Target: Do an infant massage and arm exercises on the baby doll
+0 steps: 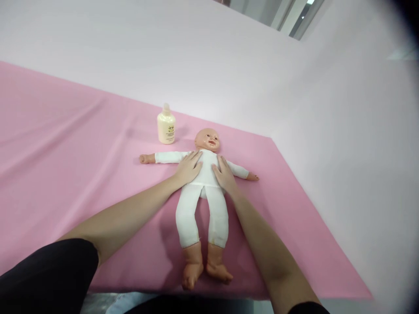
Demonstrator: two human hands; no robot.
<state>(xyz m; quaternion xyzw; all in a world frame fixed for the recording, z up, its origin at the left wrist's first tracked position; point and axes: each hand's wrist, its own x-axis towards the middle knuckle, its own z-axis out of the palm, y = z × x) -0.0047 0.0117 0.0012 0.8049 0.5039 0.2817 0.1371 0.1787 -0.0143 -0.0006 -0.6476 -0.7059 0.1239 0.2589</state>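
A baby doll (206, 170) with a white cloth body lies on its back, head away from me, arms spread wide and feet toward the near table edge. My left hand (189, 168) rests flat on the left side of its chest, fingers stretched out and pointing to the head. On the other side of the chest lies my right hand (224, 174), also open, with its thumb on the doll's front. Both palms are hidden against the cloth. A few shiny spots show on the doll's face.
A pale yellow pump-style bottle (166, 128) with a dark label stands upright beyond the doll's left-side arm. The pink sheet (81, 174) under everything has some creases. A white wall (131, 52) rises behind the table, with a window-like opening (271, 13) high up.
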